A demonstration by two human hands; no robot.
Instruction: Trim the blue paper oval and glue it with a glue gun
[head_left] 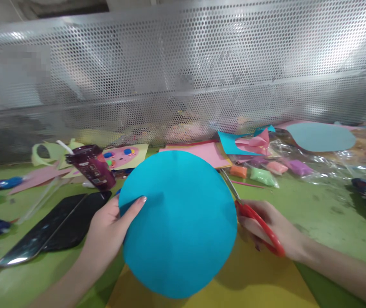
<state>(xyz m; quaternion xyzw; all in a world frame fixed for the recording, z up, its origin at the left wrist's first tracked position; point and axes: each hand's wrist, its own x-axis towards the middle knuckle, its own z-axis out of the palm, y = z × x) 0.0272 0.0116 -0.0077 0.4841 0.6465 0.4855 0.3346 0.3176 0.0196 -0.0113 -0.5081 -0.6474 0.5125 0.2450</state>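
Observation:
A large, roughly round piece of blue paper (179, 226) is held up in front of me. My left hand (112, 222) pinches its left edge, thumb on the near face and the fingers hidden behind. At the paper's right edge, my right hand (263, 222) grips a pair of scissors (263, 229) by the red handles. The metal blades point up and away, partly behind the paper's edge. Below lies a yellow sheet (260, 278) on the green table (333, 205).
A perforated metal panel (202, 64) closes off the far side. To the left are a dark purple cup (91, 167) with a straw and a black folded device or case (63, 222). Pink sheets (202, 154), blue scraps (230, 143) and small coloured clay packets (263, 175) lie beyond.

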